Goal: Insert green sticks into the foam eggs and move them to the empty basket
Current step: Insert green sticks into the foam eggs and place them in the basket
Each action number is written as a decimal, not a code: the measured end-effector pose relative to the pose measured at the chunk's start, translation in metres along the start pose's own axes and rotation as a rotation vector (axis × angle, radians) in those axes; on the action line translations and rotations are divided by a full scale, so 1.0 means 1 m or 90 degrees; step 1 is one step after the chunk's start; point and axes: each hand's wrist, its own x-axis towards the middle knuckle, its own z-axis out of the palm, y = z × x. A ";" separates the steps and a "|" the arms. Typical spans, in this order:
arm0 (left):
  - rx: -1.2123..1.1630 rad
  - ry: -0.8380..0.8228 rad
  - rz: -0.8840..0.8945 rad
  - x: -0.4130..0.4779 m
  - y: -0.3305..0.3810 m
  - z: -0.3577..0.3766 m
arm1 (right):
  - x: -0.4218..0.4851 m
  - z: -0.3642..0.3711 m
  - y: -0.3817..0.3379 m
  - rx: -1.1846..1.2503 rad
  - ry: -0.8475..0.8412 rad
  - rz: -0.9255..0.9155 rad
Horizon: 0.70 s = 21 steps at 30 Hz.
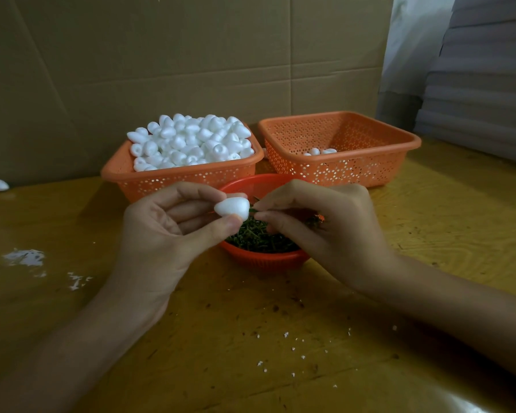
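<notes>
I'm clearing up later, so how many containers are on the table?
3. The left basket, heaped with eggs; the right basket, nearly empty; and a round bowl of sticks in front of them. None seems hidden.

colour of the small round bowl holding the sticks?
The bowl is red; the sticks inside are dark green. Head view.

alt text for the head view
Left hand holds a white foam egg; right hand pinches a green stick at its end, above a red bowl of sticks. Behind: a full orange basket and a nearly empty basket.
</notes>
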 end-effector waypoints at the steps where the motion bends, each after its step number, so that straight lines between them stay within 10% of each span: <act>1: 0.010 0.002 0.005 -0.001 0.000 0.001 | 0.000 -0.001 0.001 -0.020 -0.002 0.000; 21: 0.006 0.017 -0.029 -0.003 0.005 0.006 | -0.001 0.002 -0.003 -0.037 0.039 -0.018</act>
